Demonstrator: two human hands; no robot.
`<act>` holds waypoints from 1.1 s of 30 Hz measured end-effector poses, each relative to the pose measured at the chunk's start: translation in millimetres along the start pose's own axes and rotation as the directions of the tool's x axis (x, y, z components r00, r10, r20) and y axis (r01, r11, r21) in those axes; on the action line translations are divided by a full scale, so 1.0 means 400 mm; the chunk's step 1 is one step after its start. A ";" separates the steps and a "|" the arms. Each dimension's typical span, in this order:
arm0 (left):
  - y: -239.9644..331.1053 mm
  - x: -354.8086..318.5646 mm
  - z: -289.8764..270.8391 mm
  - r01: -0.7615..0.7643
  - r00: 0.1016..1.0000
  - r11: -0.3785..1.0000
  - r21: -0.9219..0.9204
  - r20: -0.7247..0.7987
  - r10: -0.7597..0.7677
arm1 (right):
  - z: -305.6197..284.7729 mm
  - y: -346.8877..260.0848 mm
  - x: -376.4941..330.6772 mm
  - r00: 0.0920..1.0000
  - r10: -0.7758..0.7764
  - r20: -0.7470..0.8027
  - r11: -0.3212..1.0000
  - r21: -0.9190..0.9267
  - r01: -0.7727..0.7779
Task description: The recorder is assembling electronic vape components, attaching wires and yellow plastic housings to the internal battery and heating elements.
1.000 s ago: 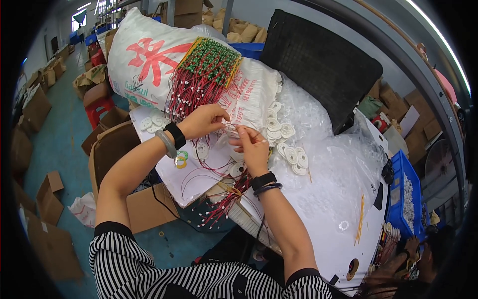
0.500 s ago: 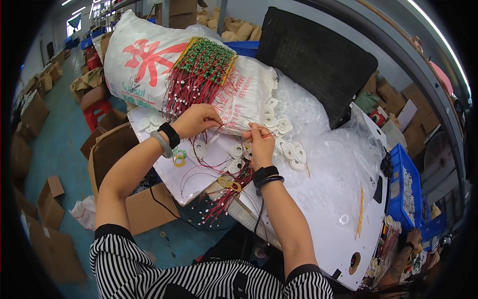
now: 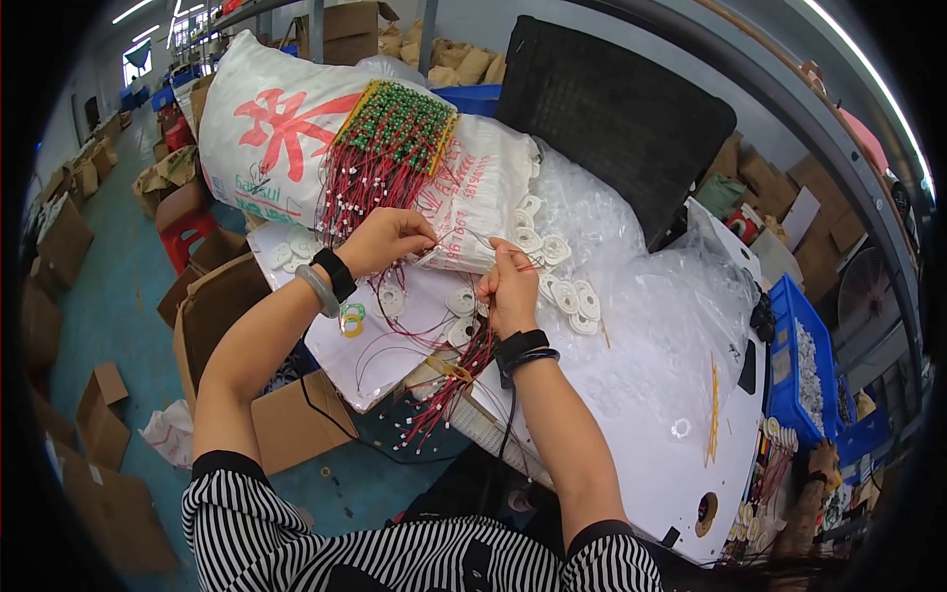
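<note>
- The left hand and right hand are a little apart, thumb and fingers of each pinched on thin wires.
- These wires hang above the surface, before the white sack; their long axis runs roughly left to right between the hands, and which end leads I cannot tell.
- Below, a red wire bundle slants down-left over the surface's edge, white-tipped ends lowest.
- On the sack, red wires from the green board panel point downward.
</note>
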State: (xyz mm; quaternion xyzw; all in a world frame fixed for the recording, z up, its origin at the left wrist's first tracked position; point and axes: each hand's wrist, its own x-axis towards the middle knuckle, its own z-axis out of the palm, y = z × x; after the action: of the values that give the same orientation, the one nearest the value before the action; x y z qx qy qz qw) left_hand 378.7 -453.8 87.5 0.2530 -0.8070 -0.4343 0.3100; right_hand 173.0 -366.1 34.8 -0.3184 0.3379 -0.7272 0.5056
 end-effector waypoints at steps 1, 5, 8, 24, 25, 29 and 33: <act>-0.006 0.000 0.002 0.003 1.000 1.000 0.000 0.000 -0.003 | 0.012 -0.002 -0.007 0.999 -0.026 0.020 0.996 -0.085 0.027; -0.009 -0.008 0.012 -0.153 0.988 0.966 0.208 0.019 0.153 | 0.078 -0.004 -0.032 0.996 -0.032 0.082 0.984 -0.172 0.046; 0.005 -0.006 0.018 -0.139 0.990 0.965 0.222 0.003 0.142 | 0.081 0.005 -0.031 0.988 -0.071 0.140 0.949 -0.294 0.109; 0.017 0.005 0.013 -0.007 0.982 0.996 0.093 -0.187 0.025 | 0.034 -0.008 -0.018 0.878 0.358 0.318 0.912 0.085 -0.402; 0.007 0.001 0.011 -0.005 0.982 0.995 0.095 -0.189 0.023 | 0.042 -0.013 -0.025 0.883 0.349 0.312 0.887 0.193 -0.419; 0.000 0.005 0.023 0.000 0.978 0.992 0.127 -0.205 0.026 | 0.086 -0.030 -0.037 0.922 0.333 0.199 0.908 0.196 -0.371; 0.013 0.013 0.026 -0.130 0.972 0.935 0.330 -0.145 0.187 | 0.089 -0.003 -0.036 0.948 0.299 0.107 0.919 -0.299 -0.257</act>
State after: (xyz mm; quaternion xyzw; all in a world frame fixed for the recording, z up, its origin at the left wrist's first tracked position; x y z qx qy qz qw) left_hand 367.1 -448.9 89.1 0.2705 -0.8541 -0.2482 0.3684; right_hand 205.3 -358.0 54.5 -0.3893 0.4405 -0.5664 0.5776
